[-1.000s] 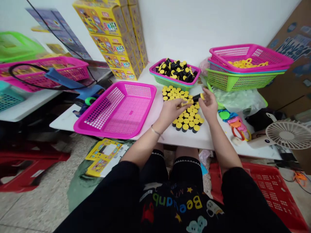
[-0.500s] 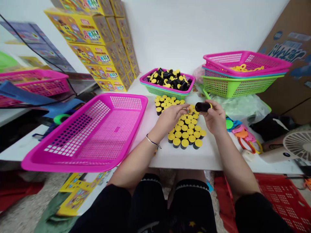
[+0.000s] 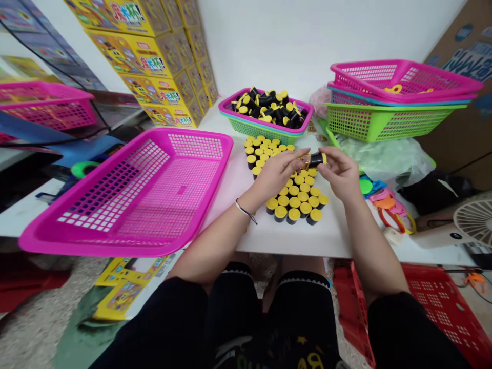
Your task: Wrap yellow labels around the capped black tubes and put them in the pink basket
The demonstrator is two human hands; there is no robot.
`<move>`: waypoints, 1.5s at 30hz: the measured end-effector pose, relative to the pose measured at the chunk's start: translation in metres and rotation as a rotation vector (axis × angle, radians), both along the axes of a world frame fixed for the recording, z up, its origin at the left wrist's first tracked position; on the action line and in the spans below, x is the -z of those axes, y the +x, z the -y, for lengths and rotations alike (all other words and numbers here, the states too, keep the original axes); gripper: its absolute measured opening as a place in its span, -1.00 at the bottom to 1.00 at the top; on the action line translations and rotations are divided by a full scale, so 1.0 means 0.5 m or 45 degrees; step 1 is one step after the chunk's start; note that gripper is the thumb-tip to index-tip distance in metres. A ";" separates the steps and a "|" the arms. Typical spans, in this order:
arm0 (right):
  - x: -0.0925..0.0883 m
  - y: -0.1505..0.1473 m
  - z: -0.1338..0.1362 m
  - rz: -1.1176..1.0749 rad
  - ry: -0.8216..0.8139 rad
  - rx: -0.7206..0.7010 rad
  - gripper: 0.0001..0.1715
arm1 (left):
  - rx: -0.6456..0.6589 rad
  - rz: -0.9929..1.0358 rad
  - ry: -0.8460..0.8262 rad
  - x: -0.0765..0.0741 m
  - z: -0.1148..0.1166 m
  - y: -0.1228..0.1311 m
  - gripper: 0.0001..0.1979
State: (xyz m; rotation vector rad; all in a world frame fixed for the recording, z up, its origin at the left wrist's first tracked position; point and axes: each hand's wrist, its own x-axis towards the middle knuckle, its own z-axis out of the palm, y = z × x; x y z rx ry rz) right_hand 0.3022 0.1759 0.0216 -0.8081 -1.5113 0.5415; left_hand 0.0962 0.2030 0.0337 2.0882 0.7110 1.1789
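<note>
White wall (image 3: 284,41) rises behind a white table (image 3: 300,243) in the head view. Yellow printed boxes (image 3: 142,56) are piled up at the back left. Near them sits a big pink basket (image 3: 180,210).

The right hand (image 3: 342,174) has its fingers and thumb closed around the yellow end of a black tube (image 3: 315,160). The tube lies on its side, between the two hands. The left hand (image 3: 274,171) pinches a small yellow piece (image 3: 306,159) in its fingertips. This piece is right at the tube's other end, but I cannot tell if it goes inside.

Under the hands, many short black tubs with yellow tops (image 3: 294,201) stand close together on the table. Behind them, a purple-pink basket (image 3: 231,108) is full of more black and yellow parts (image 3: 269,106). More baskets (image 3: 357,123) are stacked at the right, and a fan (image 3: 478,220) is nearer.
</note>
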 end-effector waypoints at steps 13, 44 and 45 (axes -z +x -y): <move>-0.001 0.006 0.000 0.004 -0.261 -0.191 -0.34 | 0.049 -0.014 -0.005 0.008 0.000 0.003 -0.61; 0.032 -0.047 0.041 0.752 0.350 0.359 -0.39 | 0.557 0.129 -0.523 0.001 0.053 0.016 -0.44; 0.031 -0.047 0.041 0.722 0.379 0.338 -0.38 | 0.588 0.132 -0.522 0.003 0.051 0.015 -0.44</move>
